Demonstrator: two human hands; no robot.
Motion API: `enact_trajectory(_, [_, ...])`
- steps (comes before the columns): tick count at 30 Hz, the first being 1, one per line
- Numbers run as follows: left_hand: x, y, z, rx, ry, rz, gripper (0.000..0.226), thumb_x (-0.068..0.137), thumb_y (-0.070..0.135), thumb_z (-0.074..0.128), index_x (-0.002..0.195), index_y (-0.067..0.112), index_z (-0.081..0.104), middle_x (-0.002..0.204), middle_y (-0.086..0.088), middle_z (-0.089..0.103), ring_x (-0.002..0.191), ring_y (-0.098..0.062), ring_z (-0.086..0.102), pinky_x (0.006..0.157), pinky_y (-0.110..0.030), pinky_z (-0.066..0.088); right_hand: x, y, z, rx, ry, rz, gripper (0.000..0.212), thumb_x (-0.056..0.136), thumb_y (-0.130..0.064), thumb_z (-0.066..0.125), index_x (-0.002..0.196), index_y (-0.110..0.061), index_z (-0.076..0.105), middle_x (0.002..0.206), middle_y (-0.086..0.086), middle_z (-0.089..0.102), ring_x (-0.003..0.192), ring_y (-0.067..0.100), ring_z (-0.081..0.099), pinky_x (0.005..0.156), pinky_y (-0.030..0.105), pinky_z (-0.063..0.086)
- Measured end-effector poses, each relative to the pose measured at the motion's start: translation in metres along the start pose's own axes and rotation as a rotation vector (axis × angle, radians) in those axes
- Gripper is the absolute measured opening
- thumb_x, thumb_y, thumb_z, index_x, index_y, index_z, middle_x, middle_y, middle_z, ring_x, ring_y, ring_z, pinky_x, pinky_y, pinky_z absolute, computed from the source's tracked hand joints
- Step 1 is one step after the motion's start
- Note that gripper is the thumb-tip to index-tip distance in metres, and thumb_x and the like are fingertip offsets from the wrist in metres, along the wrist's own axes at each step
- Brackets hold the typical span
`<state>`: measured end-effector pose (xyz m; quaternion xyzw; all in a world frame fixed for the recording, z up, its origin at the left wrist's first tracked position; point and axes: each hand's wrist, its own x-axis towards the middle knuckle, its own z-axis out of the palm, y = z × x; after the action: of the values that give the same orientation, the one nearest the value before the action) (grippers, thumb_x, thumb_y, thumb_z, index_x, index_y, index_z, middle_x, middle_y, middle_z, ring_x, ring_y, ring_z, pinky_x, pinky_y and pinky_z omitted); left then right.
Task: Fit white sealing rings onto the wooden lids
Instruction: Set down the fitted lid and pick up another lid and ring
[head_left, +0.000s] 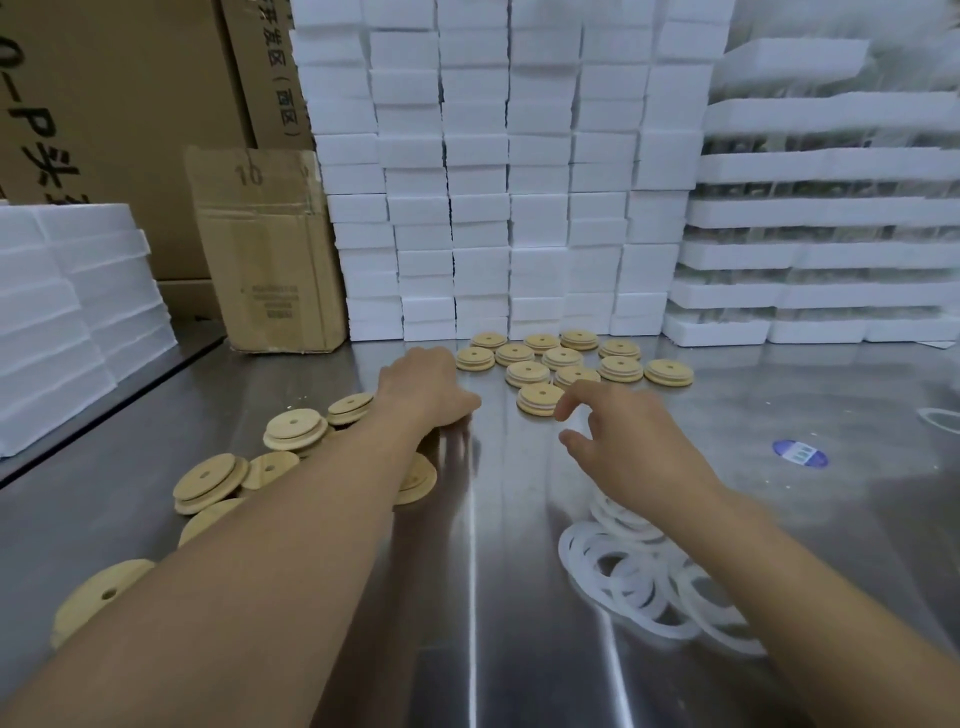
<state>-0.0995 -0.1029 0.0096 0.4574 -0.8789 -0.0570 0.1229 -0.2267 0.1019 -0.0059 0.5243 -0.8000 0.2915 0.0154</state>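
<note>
From the head view, the left hand (426, 389) reaches down to the steel table (493, 597) with its fingers bent under; their tips are blurred, so I cannot tell whether they grip anything. Just left of and beneath it lies a loose heap of bare wooden lids (296, 428). The right hand (628, 436) hovers released, fingers spread and lightly curved, grasping nothing. Below its wrist, nearer the person, lies a pile of white sealing rings (634, 577). Just beyond both hands lie ringed lids (566, 358), flat, with white foam blocks (519, 182) stacked behind them.
</note>
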Motion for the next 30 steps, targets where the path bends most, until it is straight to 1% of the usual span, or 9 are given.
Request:
enact_trajectory(5, [-0.051,0.016,-0.008,-0.291,0.215,0.196,0.048,0.084,0.041,0.065,0.13,0.029,0.071,0.119,0.002,0.07,0.118,-0.025,0.061,0.085,-0.03,0.045,0.002,0.002,-0.01,0.064,0.001,0.023,0.015,0.095,-0.017,0.07,0.097,-0.031,0.067,0.059,-0.006,0.051,0.054,0.008,0.049,0.053,0.026,0.038])
enact_trajectory(7, [-0.081,0.017,-0.008,-0.321,0.268,0.289,0.048,0.083,0.047,0.061,0.129,0.035,0.072,0.1,0.014,0.07,0.109,-0.018,0.062,0.081,-0.029,0.045,0.003,0.002,-0.015,0.095,0.011,0.046,0.02,0.092,-0.011,0.07,0.092,-0.031,0.068,0.055,-0.006,0.049,0.053,0.009,0.046,0.053,0.027,0.036])
enact_trajectory(10, [-0.119,0.012,-0.003,-0.314,0.2,0.331,0.05,0.079,0.056,0.057,0.126,0.041,0.069,0.096,0.018,0.068,0.097,-0.009,0.062,0.078,-0.03,0.052,0.003,0.001,-0.022,0.163,0.042,0.068,0.028,0.083,-0.002,0.07,0.088,-0.03,0.068,0.058,-0.007,0.051,0.058,0.008,0.05,0.054,0.023,0.034])
enact_trajectory(13, [-0.143,0.004,0.009,-0.252,0.081,0.357,0.056,0.078,0.062,0.052,0.129,0.043,0.065,0.105,0.019,0.064,0.104,-0.007,0.057,0.084,-0.033,0.053,0.002,0.003,-0.028,0.208,0.052,0.068,0.028,0.079,-0.003,0.071,0.088,-0.029,0.067,0.062,-0.006,0.057,0.058,0.009,0.053,0.056,0.024,0.039])
enact_trajectory(18, [-0.147,-0.012,0.018,-0.145,0.002,0.344,0.069,0.083,0.07,0.051,0.145,0.04,0.056,0.128,0.016,0.06,0.13,-0.01,0.047,0.102,-0.039,0.051,0.003,0.013,-0.04,0.098,-0.286,0.018,0.019,0.087,-0.017,0.074,0.091,-0.036,0.073,0.061,-0.013,0.057,0.055,0.002,0.051,0.063,0.024,0.042])
enact_trajectory(21, [-0.147,-0.013,0.018,-0.105,0.029,0.354,0.071,0.085,0.072,0.05,0.145,0.035,0.058,0.13,0.013,0.061,0.129,-0.012,0.05,0.1,-0.04,0.052,0.004,0.018,-0.047,0.021,-0.454,0.01,0.013,0.091,-0.03,0.074,0.092,-0.042,0.079,0.065,-0.018,0.061,0.06,0.0,0.055,0.069,0.024,0.044])
enact_trajectory(23, [-0.149,-0.011,0.018,-0.117,0.054,0.367,0.067,0.084,0.073,0.051,0.141,0.038,0.06,0.124,0.016,0.062,0.123,-0.011,0.052,0.096,-0.04,0.053,0.004,0.022,-0.05,-0.093,-0.521,0.011,0.016,0.093,-0.034,0.074,0.098,-0.049,0.078,0.084,-0.018,0.069,0.078,0.0,0.063,0.082,0.026,0.05])
enact_trajectory(28, [-0.146,-0.004,0.021,-0.622,0.106,0.26,0.054,0.082,0.05,0.083,0.132,0.046,0.062,0.116,0.019,0.054,0.106,-0.001,0.058,0.087,-0.021,0.047,0.004,0.028,-0.043,-0.132,-0.552,0.034,0.011,0.089,-0.031,0.078,0.09,-0.042,0.076,0.099,-0.015,0.073,0.09,0.007,0.067,0.088,0.028,0.052])
enact_trajectory(30, [-0.144,-0.001,0.021,-0.865,0.063,0.159,0.067,0.075,0.035,0.095,0.132,0.045,0.063,0.117,0.011,0.053,0.107,-0.01,0.066,0.092,-0.027,0.055,0.005,0.031,-0.043,-0.089,-0.539,0.031,0.011,0.086,-0.03,0.082,0.084,-0.036,0.074,0.092,-0.016,0.072,0.085,0.007,0.065,0.085,0.028,0.051])
